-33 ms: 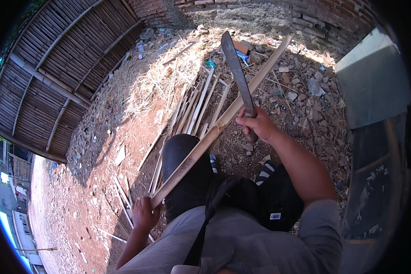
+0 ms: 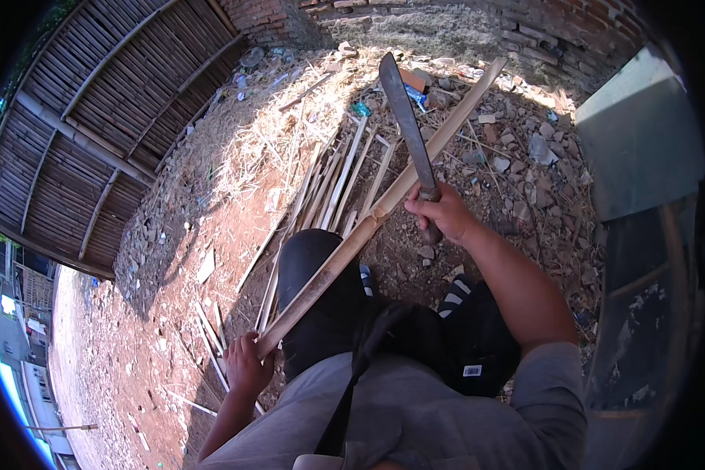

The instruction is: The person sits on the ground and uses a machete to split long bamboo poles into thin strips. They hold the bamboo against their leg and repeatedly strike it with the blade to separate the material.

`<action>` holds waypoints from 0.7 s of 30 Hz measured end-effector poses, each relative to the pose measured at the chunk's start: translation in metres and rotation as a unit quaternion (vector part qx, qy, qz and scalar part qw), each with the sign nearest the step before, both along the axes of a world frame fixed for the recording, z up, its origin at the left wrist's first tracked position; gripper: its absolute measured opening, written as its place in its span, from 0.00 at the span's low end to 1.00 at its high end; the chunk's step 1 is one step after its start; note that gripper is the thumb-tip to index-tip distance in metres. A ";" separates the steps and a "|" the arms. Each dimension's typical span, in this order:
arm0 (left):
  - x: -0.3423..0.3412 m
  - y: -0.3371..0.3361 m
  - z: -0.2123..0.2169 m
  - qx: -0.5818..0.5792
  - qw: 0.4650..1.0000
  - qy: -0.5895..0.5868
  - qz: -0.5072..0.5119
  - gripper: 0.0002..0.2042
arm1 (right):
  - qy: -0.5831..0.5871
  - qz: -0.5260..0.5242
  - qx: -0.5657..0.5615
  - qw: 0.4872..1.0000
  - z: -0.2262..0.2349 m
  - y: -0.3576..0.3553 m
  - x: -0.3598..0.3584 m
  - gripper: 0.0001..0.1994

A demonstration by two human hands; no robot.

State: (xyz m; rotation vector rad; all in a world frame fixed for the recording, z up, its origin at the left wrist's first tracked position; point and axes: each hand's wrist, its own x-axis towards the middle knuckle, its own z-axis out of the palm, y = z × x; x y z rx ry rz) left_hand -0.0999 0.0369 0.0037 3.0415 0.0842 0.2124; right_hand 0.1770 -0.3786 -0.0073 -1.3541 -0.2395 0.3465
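A long split bamboo strip (image 2: 321, 280), hollow side up with a node near its middle, slants from my left hip across my left knee to the far right. My left hand (image 2: 247, 366) is closed round its near end. In my right hand (image 2: 443, 213) is the wooden handle of a machete (image 2: 407, 117), its dark blade pointing up and away. The blade passes over the bamboo strip in view; whether they touch I cannot tell. My right fingers are wrapped round the handle, beside the strip's middle.
Several split bamboo strips (image 2: 327, 184) lie beyond my left knee, and more strips (image 2: 211, 337) lie to the left. Rubble (image 2: 536, 188) covers the ground at right. A woven bamboo panel (image 2: 110, 117), a brick wall (image 2: 439, 30) and a grey sheet (image 2: 642, 141) stand around.
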 end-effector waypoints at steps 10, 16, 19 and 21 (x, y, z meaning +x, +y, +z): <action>0.021 -0.020 0.001 -0.098 0.984 0.127 0.082 0.23 | -0.212 -0.091 -0.280 0.932 -0.001 -0.011 0.000 0.14; 0.031 -0.014 0.014 -0.121 0.971 0.188 0.088 0.28 | -0.254 0.073 -0.485 0.834 0.028 0.003 -0.020 0.18; 0.033 -0.017 0.016 -0.128 0.964 0.216 0.089 0.29 | -0.294 0.105 -0.504 0.805 0.017 0.021 -0.028 0.16; 0.036 -0.019 0.016 -0.115 0.966 0.216 0.086 0.29 | -0.315 0.102 -0.519 0.788 0.005 0.023 -0.025 0.15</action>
